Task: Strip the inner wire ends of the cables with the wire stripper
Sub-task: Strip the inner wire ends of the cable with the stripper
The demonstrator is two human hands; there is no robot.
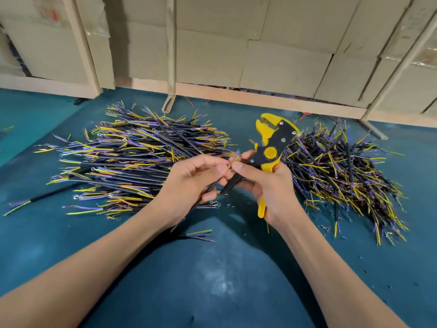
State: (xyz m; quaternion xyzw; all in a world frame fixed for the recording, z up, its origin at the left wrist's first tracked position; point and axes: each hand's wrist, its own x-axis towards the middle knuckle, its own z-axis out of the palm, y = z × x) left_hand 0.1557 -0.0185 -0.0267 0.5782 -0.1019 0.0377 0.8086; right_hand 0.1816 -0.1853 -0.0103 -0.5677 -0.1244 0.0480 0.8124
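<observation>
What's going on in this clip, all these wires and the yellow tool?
A person is working through cut cables at a teal table. The left hand holds one black cable with its coloured inner wire ends sticking up, and the right hand grips a yellow and black wire stripper while its fingers also touch those wire ends. The stripper's head points up, away from the wires. One pile of cables lies on the left, another pile on the right.

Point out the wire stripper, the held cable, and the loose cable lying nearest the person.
wire stripper [270, 152]: head view, on its yellow pivot knob.
held cable [211, 186]: head view, on the black sheath below the left thumb.
loose cable [199, 233]: head view, on its splayed inner wires.
</observation>
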